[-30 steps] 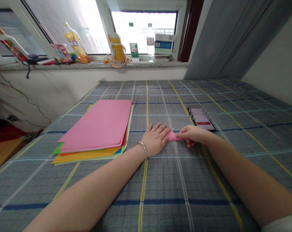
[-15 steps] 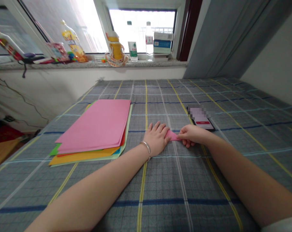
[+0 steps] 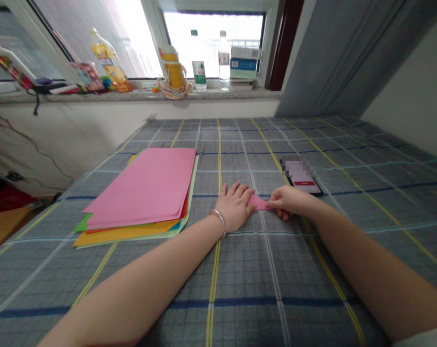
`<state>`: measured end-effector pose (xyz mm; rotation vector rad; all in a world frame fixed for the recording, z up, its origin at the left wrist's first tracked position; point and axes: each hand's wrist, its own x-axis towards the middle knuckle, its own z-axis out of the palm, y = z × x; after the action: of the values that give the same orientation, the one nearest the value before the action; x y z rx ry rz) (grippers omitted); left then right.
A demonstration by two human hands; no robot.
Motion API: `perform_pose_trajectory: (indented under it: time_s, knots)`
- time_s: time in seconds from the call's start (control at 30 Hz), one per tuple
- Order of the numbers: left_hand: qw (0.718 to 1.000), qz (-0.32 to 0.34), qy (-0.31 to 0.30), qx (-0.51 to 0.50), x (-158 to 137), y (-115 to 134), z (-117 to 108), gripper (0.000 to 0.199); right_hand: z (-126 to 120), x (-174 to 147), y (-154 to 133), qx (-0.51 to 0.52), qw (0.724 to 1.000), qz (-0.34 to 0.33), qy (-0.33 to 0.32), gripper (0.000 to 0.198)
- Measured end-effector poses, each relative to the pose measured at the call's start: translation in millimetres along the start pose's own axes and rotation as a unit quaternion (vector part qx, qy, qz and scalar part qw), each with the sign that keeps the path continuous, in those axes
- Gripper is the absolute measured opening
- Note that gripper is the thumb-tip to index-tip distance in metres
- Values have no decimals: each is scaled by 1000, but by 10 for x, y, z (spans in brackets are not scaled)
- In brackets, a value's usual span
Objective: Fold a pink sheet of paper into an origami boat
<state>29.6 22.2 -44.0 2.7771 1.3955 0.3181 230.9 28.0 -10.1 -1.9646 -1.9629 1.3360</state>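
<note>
Left hand [image 3: 235, 207] covered, right hand [image 3: 284, 201] pinched small pink paper [image 3: 258, 203]

Flat, fingers spread, the left hand lay over the paper's left part on the checked cloth [image 3: 240, 270]. The right hand, mostly curled, held the right end between thumb and forefinger. A stack of coloured sheets [image 3: 146, 190] lay to the left, a phone [image 3: 305, 184] just beyond the right hand.

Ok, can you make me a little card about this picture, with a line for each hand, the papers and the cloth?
Left hand: fingers spread, flat over part of the small pink paper
Right hand: pinching that paper's right end
Paper stack: left of the hands, pink on top, green and orange edges showing
Cloth: grey, with blue, yellow and white lines
Bracelet: silver, on the left wrist
</note>
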Motion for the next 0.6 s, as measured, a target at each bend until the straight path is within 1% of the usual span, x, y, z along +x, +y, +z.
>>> perform_pose_trajectory:
  time_s: [0.1,0.2,0.37,0.5,0.6]
  knots:
    - [1000,-1,2,-3,0,-3,-1,47,-37,-11,2,15,999,14,-28,27]
    - [1000,-2,0,-8,3,-5,-4,47,-55,-12,-2,-5,999,18,-30,30]
    - [1000,0,-2,-13,3,-10,-4,47,-37,-5,5,-33,999,12,-11,29]
    - [1000,-3,-5,-13,5,-4,-16,47,-14,-2,8,-53,999,3,9,33]
    - [1000,-9,-14,-13,11,3,-32,48,-19,14,29,-76,997,-4,12,36]
